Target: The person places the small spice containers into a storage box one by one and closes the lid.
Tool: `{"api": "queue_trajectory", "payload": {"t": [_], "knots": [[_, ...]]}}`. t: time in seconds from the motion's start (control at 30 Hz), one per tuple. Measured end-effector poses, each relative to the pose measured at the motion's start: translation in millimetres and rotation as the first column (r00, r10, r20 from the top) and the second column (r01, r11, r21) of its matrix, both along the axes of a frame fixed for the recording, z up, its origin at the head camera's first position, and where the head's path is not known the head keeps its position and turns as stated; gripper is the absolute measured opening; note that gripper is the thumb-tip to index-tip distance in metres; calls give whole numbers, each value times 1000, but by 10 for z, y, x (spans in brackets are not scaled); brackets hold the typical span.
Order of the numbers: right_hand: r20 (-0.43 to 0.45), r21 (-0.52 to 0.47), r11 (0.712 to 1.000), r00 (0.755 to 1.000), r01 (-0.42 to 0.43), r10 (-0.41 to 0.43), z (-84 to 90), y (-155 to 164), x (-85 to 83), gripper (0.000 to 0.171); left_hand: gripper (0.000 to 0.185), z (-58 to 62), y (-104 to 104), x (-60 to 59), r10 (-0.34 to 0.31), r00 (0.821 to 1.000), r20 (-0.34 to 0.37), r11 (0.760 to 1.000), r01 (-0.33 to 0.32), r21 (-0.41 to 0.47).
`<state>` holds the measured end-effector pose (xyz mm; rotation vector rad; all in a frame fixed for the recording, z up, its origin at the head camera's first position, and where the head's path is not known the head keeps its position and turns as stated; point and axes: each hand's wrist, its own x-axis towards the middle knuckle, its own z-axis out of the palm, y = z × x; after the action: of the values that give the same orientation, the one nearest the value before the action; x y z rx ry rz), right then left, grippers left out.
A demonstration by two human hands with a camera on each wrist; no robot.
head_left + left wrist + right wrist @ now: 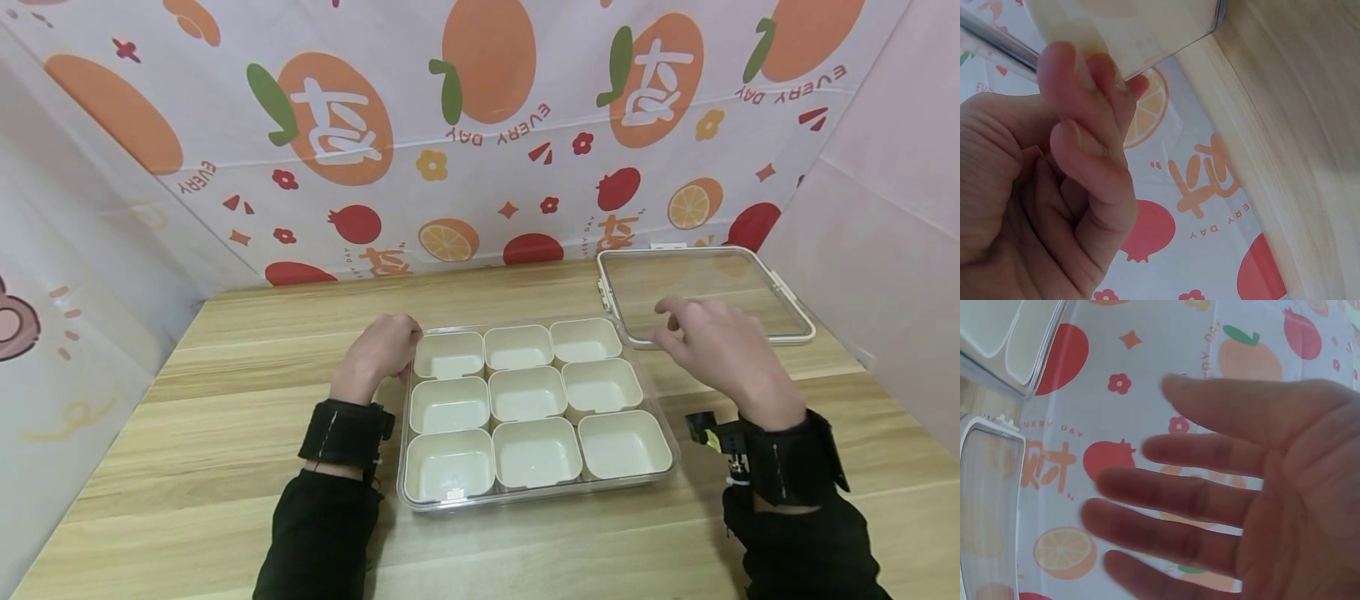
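Note:
A clear plastic box [540, 490] stands on the table, holding several cream-coloured square cups [529, 396] in a grid. At its back left corner my left hand [381, 348] grips the edge, the fingers curled with their tips against the clear wall [1166, 47]. The inside of the cups I see into from above is bare. My right hand [716, 354] hovers in front of a flat clear lid [693, 292] with a pale frame, holding nothing. In the right wrist view its fingers [1160, 515] are extended and spread.
The lid lies at the back right of the wooden table [247, 417], close to the box's far right corner. Behind stands a fruit-printed cloth [420, 192], and pale cloth walls [90, 217] rise at both sides.

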<state>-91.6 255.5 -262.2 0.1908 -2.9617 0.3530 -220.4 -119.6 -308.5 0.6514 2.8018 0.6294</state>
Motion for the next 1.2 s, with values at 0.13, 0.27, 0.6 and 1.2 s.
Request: {"api": "queue_trajectory", "payload": {"t": [0.13,0.27,0.6,1.2], "knots": [[-115,-31,999,993,27,-31,-11,17,-1,31,36,2,2,1,4,1000,4,1000,-4,2],[-186,-44,998,981,41,-49,-27,52,-6,25,36,3,0,5,2,1000,-2,1000,-2,3],[-224,-61,994,969,94,-105,-60,198,-26,19,34,10,4,5,2,1000,-5,1000,-2,1],[-238,-149,979,956,138,-171,-135,420,-69,16,34,9,3,9,0,1000,-8,1000,0,18]]}}
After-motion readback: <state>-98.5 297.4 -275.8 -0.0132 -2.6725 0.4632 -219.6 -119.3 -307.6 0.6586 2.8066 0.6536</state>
